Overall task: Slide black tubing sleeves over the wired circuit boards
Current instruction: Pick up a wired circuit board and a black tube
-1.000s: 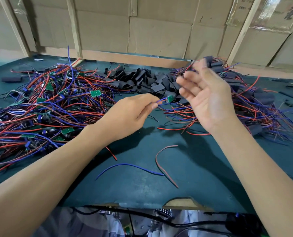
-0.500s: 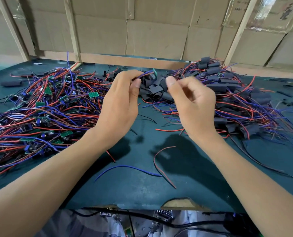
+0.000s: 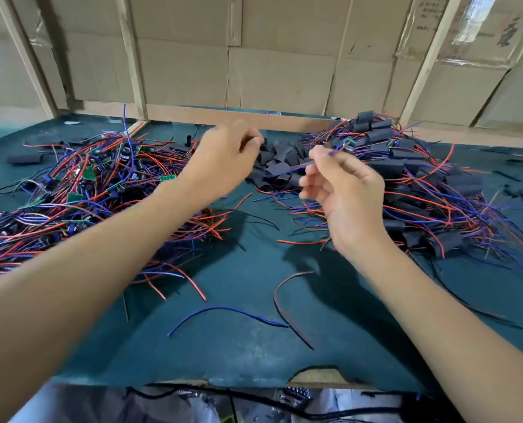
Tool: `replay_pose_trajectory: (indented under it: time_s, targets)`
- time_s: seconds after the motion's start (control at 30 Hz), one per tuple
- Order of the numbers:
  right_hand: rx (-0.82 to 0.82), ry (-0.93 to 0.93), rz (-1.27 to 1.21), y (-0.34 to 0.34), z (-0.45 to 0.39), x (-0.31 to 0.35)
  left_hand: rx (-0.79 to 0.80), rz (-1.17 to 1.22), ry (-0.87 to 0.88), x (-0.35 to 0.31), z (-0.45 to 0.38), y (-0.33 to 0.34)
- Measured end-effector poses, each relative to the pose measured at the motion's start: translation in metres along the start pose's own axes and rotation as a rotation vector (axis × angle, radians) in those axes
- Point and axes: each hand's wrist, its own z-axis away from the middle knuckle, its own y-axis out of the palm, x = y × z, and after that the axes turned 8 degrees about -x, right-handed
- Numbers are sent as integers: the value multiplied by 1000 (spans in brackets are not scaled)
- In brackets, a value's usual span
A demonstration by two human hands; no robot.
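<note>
A wired circuit board (image 3: pixel 347 145) is dangled by its blue lead, pinched in the right hand (image 3: pixel 344 190), above the heap of flat, matte black sleeves (image 3: pixel 280 166) between both hands. The left hand (image 3: pixel 223 160) is blurred, fingers curled; whether a sleeve is held can't be told. Risk, prob.: thin springy leads snagging the tangled red/blue pile (image 3: pixel 80 190) left of it.

Two hands (image 3: pixel 223 160) (image 3: pixel 345 190); three heaps: bare wired boards (image 3: pixel 80 190), loose black sleeves (image 3: pixel 280 161), sleeved boards (image 3: pixel 428 190); individual pieces too many to count.
</note>
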Motion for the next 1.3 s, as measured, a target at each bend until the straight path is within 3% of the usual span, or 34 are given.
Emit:
replay_pose_trajectory:
  time_s: [0.13,0.23,0.47,0.57,0.8,0.97,1.3]
  targets:
    - [-42,-77,29,-8,-4,3,348,-224,37,-3,-24,41]
    - [-110,-122,48,-12,-7,4,450,-249,-65,-3,-25,77]
    - [-181,-126,108,-16,-11,2,371,-296,-333,2,-40,109]
    - [-203,-114,142,-19,-13,6,373,-136,-443,1,-45,108]
    - [-199,4,87,-19,-14,9,445,-166,-425,-5,-48,96]
    - [-159,30,210,-21,-15,7,392,110,-672,-2,-51,98]
    - [-131,131,307,-21,-18,5,398,-120,-533,-13,-39,92]
